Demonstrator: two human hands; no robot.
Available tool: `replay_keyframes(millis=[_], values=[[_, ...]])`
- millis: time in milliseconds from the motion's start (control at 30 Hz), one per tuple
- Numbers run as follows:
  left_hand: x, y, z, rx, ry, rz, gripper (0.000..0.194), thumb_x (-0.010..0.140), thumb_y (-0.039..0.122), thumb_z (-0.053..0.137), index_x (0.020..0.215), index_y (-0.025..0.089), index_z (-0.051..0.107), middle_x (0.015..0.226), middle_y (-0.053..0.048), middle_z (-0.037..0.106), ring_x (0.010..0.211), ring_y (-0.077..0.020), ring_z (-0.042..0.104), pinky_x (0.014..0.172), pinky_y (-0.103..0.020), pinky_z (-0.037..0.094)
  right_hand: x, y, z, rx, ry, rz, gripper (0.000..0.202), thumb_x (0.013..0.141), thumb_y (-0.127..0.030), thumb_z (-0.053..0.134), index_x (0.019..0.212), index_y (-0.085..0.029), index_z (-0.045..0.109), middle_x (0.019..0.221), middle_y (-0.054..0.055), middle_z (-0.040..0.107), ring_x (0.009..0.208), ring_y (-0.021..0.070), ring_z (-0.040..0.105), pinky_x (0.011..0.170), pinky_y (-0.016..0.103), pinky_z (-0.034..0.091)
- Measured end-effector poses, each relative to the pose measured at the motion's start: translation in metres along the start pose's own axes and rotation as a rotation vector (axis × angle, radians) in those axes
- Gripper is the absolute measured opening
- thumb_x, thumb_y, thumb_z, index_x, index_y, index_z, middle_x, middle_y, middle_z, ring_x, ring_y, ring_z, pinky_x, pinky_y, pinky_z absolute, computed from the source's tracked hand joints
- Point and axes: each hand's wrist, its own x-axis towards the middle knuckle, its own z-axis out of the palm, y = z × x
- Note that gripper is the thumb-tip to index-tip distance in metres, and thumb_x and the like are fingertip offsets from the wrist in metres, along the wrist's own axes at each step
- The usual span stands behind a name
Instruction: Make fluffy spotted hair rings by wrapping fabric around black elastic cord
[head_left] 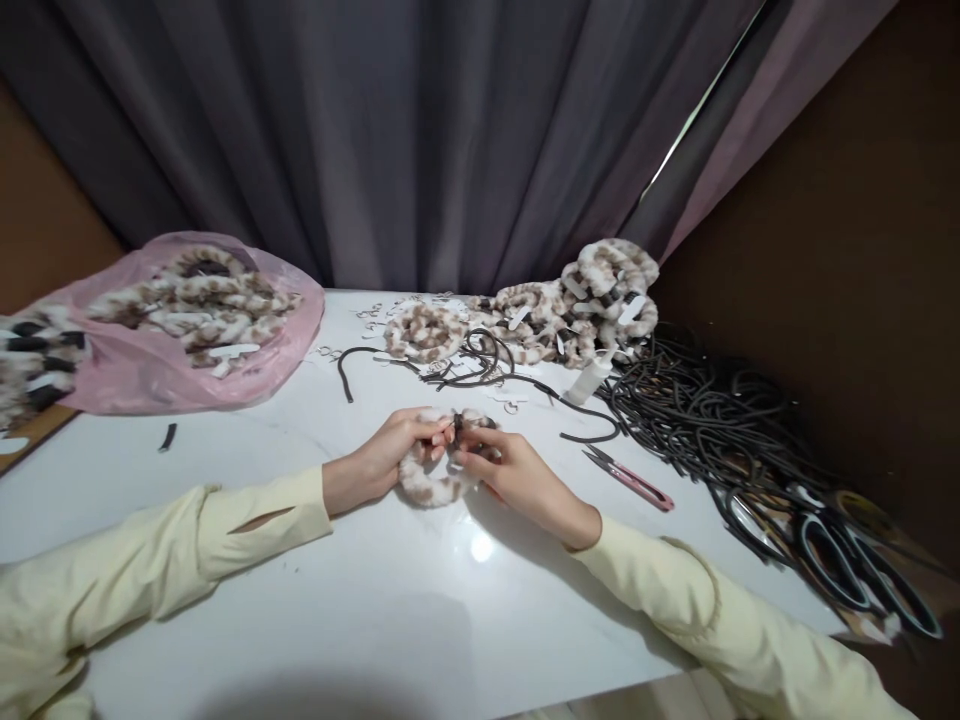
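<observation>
A fluffy white-and-brown ring point(433, 490) is held just above the white table, in the middle of the view. My left hand point(409, 440) pinches its upper left part, thumb and fingers closed near a dark piece point(458, 427) at the top of the ring. On the other side, my right hand point(510, 460) grips the upper right part with bent fingers. The dark piece lies between the two sets of fingertips; its exact form is too small to tell. Fingers cover part of the ring's upper half.
Behind the hands lie a heap of similar fluffy rings point(525, 310) and loose black cord point(487, 375). Pink-handled thread snips point(630, 478), a tangle of black cords point(690, 410) and large scissors point(832, 565) are at right. A pink plastic bag point(292, 345) with rings sits at left.
</observation>
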Motion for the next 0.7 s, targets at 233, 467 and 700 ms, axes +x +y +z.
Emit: replay_keyframes(millis=[233,467,700], values=[[0.000,-0.003,0.003,0.402,0.082,0.219,0.018,0.077,0.029,0.056,0.073,0.016,0.045,0.059,0.004,0.055,0.044,-0.0067,0.047,0.046,-0.018,0.038,-0.001,0.000,-0.005,-0.081,-0.026,0.006,0.020,0.085,-0.022,0.047,0.074,-0.013,0.062,0.059,-0.001,0.051,0.054,0.0092,0.041,0.054,0.022,0.030],[-0.004,-0.001,0.002,0.802,0.218,0.338,0.005,0.078,0.022,0.049,0.081,0.018,0.049,0.060,0.004,0.058,0.044,-0.0087,0.051,0.044,-0.017,0.037,-0.012,-0.001,-0.008,-0.644,0.062,-0.250,0.018,0.083,-0.007,0.040,0.077,-0.015,0.055,0.073,0.003,0.056,0.062,0.0125,0.048,0.055,0.023,0.031],[-0.004,0.000,0.001,0.864,0.191,0.353,0.005,0.076,0.016,0.044,0.075,0.018,0.048,0.058,0.004,0.057,0.046,-0.0095,0.054,0.048,-0.019,0.040,-0.022,-0.005,-0.012,-1.076,-0.024,-0.558,0.018,0.074,-0.003,0.041,0.069,-0.016,0.052,0.066,0.003,0.052,0.059,0.0154,0.043,0.051,0.028,0.024]])
